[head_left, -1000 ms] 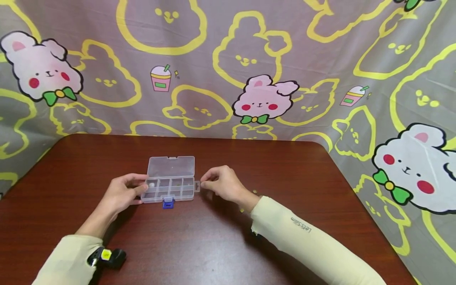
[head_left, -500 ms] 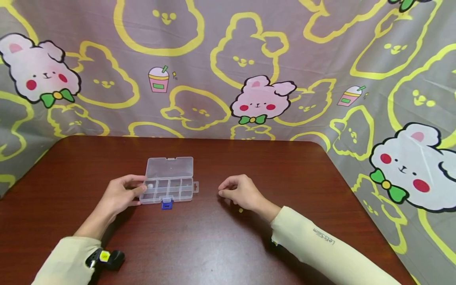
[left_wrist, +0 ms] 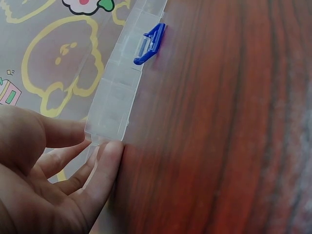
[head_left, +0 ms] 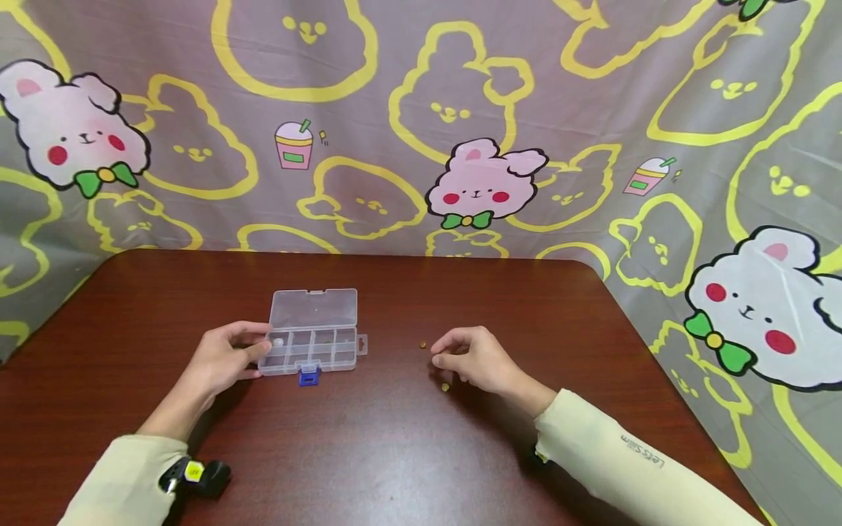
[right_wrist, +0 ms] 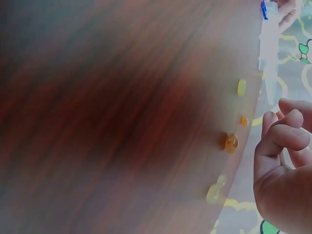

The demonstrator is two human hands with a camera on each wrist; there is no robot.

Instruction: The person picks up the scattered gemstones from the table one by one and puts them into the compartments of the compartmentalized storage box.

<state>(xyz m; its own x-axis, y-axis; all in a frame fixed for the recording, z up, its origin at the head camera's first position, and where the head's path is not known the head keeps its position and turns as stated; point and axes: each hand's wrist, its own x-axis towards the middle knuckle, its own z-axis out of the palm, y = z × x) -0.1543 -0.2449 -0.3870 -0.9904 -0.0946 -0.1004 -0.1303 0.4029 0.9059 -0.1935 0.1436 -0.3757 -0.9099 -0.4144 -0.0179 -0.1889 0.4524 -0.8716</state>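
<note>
A clear plastic compartment box (head_left: 309,351) lies on the table with its lid (head_left: 314,308) raised at the back and a blue latch (head_left: 308,377) at the front. A small whitish round piece (head_left: 278,342) is in its back-left compartment. The left hand (head_left: 225,356) grips the box's left end between thumb and fingers. The right hand (head_left: 476,358) hovers right of the box, fingers bent, thumb and fingertips apart, nothing visible between them. Near its fingertips are a small amber bead (head_left: 423,345) and a yellow bead (head_left: 445,387). An orange bead (right_wrist: 244,120) shows in the right wrist view.
Several beads lie along the table in the right wrist view, including a yellow bead (right_wrist: 242,87), a larger amber bead (right_wrist: 231,143) and a pale yellow bead (right_wrist: 213,193). A patterned curtain (head_left: 368,131) hangs behind the wooden table (head_left: 368,453).
The right hand has moved away from the box's right end, rightward to beside the beads, its thumb and fingers parting. The left hand has stayed on the box.
</note>
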